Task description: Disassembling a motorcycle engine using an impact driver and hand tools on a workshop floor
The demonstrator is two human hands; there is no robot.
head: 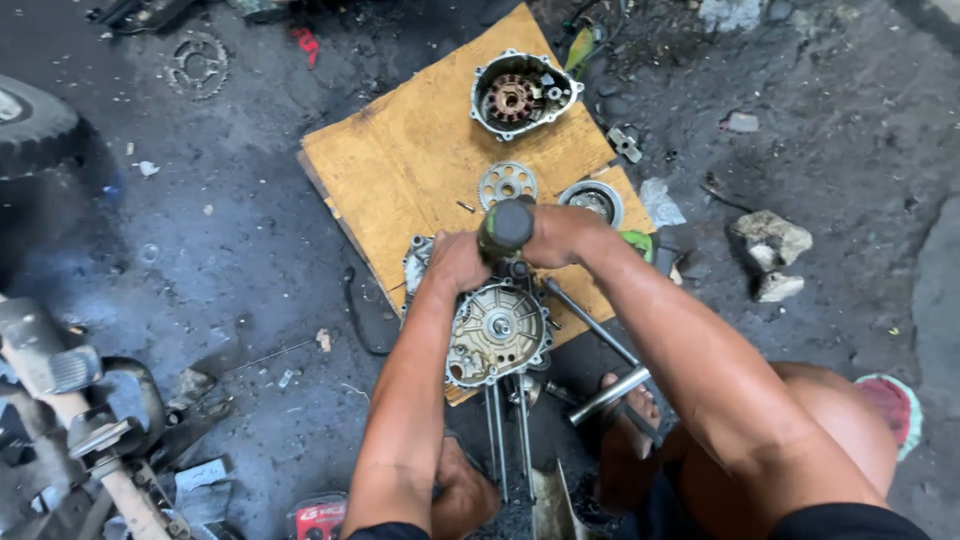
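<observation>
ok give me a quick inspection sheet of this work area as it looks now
surface: wooden board on dark, grimy ground.
job's things: engine case under a dark-handled tool.
clutter: stator cover, round gear, ring part, long studs, metal tube, rocks.
grippers: left hand and right hand both grip the tool.
cables: thin black cord beside the board.
surroundings: tyre, sprocket, motorcycle parts.

At the bottom edge of the frame, left of centre, you have one small red and black packet (318,517) lying on the dark floor, with white marks on its red face. Just to its left lies a flat grey card (203,487).
</observation>
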